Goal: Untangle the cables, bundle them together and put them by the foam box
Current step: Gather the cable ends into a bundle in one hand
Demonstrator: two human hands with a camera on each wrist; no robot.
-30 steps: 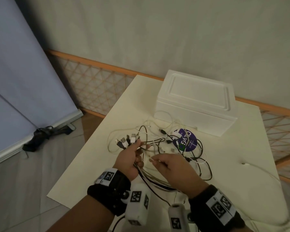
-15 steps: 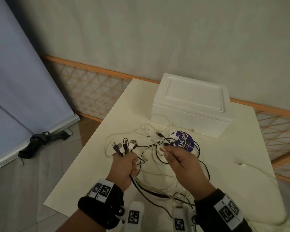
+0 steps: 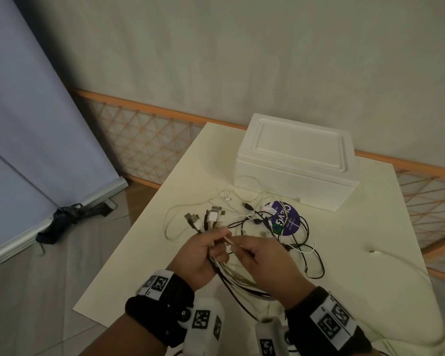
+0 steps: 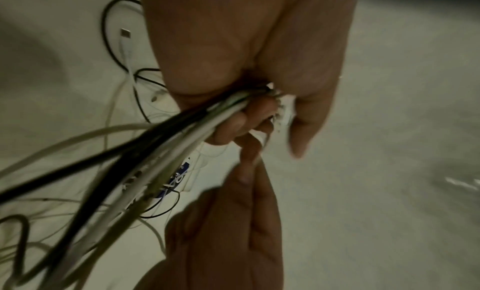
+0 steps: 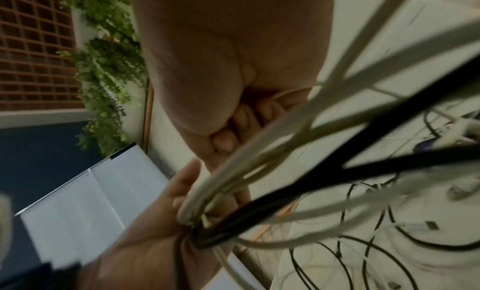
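Note:
My left hand (image 3: 203, 253) grips a bunch of black and white cables (image 3: 231, 276), whose USB plugs (image 3: 206, 217) fan out above its fingers. My right hand (image 3: 262, 260) pinches one thin white cable (image 3: 229, 240) right beside the left thumb. In the left wrist view the cable bunch (image 4: 182, 134) runs out of the left fist, with the right hand (image 4: 228, 222) below it. More loose cables (image 3: 301, 242) lie tangled on the table. The white foam box (image 3: 296, 160) stands closed at the back of the table.
A round purple disc (image 3: 285, 219) lies under the tangle in front of the box. Another white cable (image 3: 406, 263) trails along the cream table (image 3: 165, 250) to the right. An orange lattice fence (image 3: 139, 140) and a grey roller screen (image 3: 36, 124) stand to the left.
My right hand has come back from the tangle near the purple disc toward the left hand, bringing a thin white cable next to the held bunch.

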